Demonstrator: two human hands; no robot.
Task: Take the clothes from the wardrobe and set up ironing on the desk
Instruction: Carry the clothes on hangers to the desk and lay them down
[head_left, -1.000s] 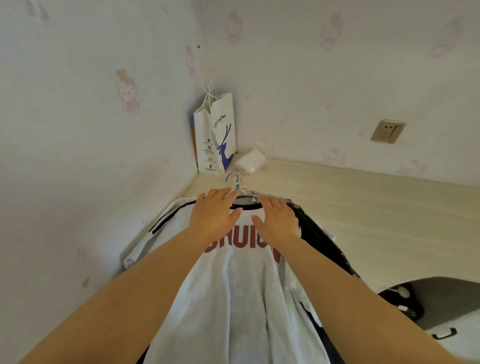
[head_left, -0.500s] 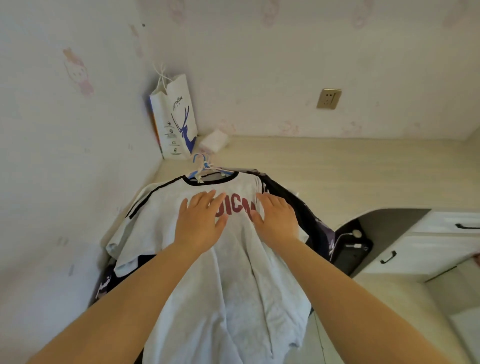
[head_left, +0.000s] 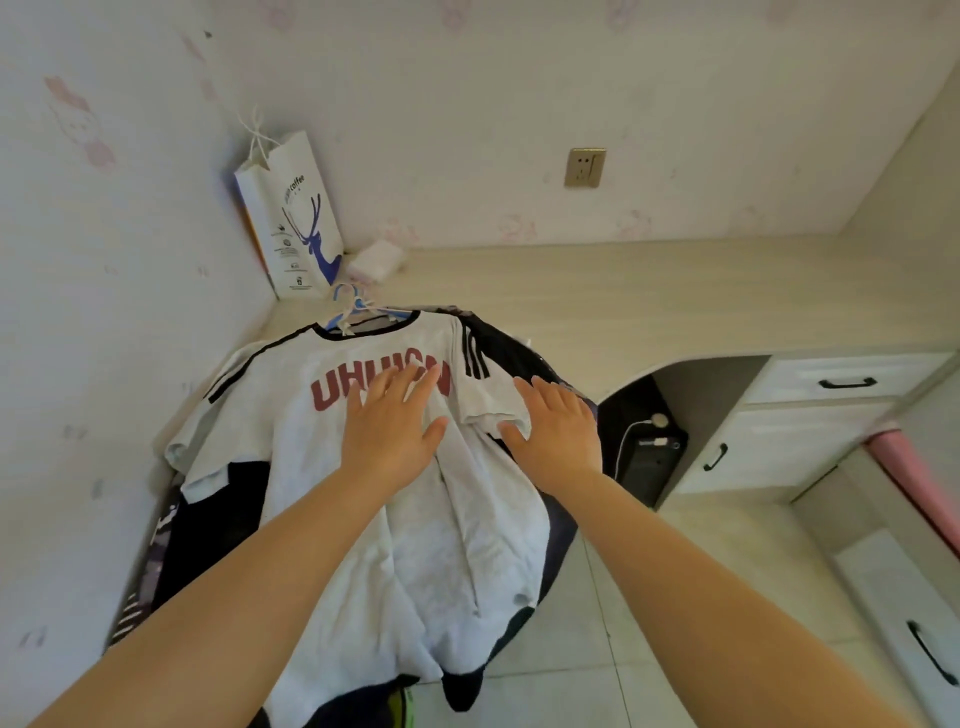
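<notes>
Lying across the left end of the counter (head_left: 649, 296), the white T-shirt (head_left: 374, 467) is spread face up on a heap of dark clothes (head_left: 524, 364), its collar on a blue hanger (head_left: 349, 306) toward the wall and its hem draped over the front edge toward the floor. The left hand (head_left: 387, 426) is laid flat, fingers straight and spread, on the red lettering of the chest; the right hand (head_left: 558, 434) is likewise held open over the right sleeve, and nothing is gripped by either. Whether the right palm is fully pressed down cannot be told.

A slide is judged the main risk: so much cloth hangs off the edge that the whole pile could be dragged to the floor once the hands are lifted. Fresh creases could be set by smoothing over the lumpy heap beneath. The hanger, if left in the collar, could snag when the shirt is pulled, and the paper bag (head_left: 291, 218) standing in the corner could be knocked.
</notes>
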